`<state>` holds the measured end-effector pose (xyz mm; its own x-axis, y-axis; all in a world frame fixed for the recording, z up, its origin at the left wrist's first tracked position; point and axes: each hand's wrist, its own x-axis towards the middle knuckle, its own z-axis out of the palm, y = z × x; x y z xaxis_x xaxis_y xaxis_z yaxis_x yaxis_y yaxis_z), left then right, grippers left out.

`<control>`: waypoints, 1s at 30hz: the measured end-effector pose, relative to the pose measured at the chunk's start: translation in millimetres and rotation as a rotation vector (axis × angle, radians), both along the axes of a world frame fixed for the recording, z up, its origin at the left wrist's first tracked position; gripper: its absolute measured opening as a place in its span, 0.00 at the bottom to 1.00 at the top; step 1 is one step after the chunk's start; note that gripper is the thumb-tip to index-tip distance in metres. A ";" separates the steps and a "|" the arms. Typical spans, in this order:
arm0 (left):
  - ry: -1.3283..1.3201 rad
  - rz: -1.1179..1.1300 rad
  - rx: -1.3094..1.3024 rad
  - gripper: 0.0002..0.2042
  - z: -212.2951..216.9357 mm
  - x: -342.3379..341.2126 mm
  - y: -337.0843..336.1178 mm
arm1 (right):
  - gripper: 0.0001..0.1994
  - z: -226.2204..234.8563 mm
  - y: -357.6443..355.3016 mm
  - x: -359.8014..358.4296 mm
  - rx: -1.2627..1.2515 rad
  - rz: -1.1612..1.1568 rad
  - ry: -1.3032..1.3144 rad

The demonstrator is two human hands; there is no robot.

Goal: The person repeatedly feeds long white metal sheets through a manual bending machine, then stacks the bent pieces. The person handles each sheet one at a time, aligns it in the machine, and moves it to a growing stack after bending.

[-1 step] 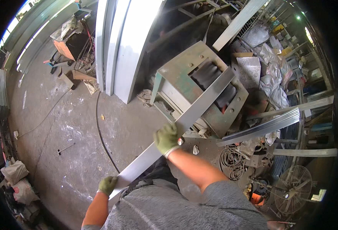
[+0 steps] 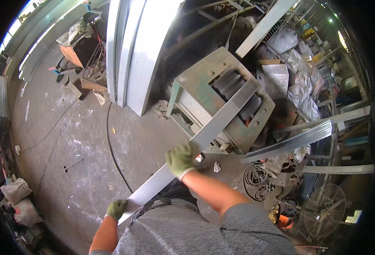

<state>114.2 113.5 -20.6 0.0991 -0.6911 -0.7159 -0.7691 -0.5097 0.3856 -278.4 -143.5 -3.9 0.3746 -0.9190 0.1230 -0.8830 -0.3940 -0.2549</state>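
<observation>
A long, flat silver metal bar (image 2: 215, 125) slants from my waist up to a worn green-grey machine (image 2: 202, 78). Its far end lies over the dark ridged rollers (image 2: 228, 83) in the machine's opening; whether it touches them I cannot tell. My left hand (image 2: 117, 208), in a green glove, is closed round the bar's near end. Also gloved in green, my right hand (image 2: 180, 160) is closed over the bar about midway, a little short of the machine. The fingertips of both hands are partly hidden.
Tall silver sheet-metal profiles (image 2: 142, 63) stand left of the machine. A dark cable (image 2: 111, 146) crosses the concrete floor. To the right are a bundle of metal strips (image 2: 289, 141), coiled cable (image 2: 256, 182) and a caged fan (image 2: 324, 210). Another beam (image 2: 264, 27) slants behind the machine.
My right hand has shifted slightly left and toward me, the left hand slightly down and left. The bar has drawn back a little the same way. Both hands stay closed on it.
</observation>
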 end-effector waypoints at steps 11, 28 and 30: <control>0.355 0.375 0.133 0.30 -47.9 55.0 21.6 | 0.19 19.9 25.5 9.2 0.133 0.317 -0.063; 0.357 -0.379 -0.094 0.32 91.0 -166.0 -175.2 | 0.38 88.1 -176.1 -124.9 0.043 -0.090 0.036; 0.351 -0.334 -0.093 0.30 82.9 -144.4 -160.7 | 0.38 79.4 -154.2 -105.1 0.091 -0.089 0.019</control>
<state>-30.1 -47.2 62.3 -0.3750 -0.7066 -0.6001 -0.6997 -0.2089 0.6832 -383.5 -297.6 75.5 0.2926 -0.9557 0.0312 -0.9185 -0.2900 -0.2689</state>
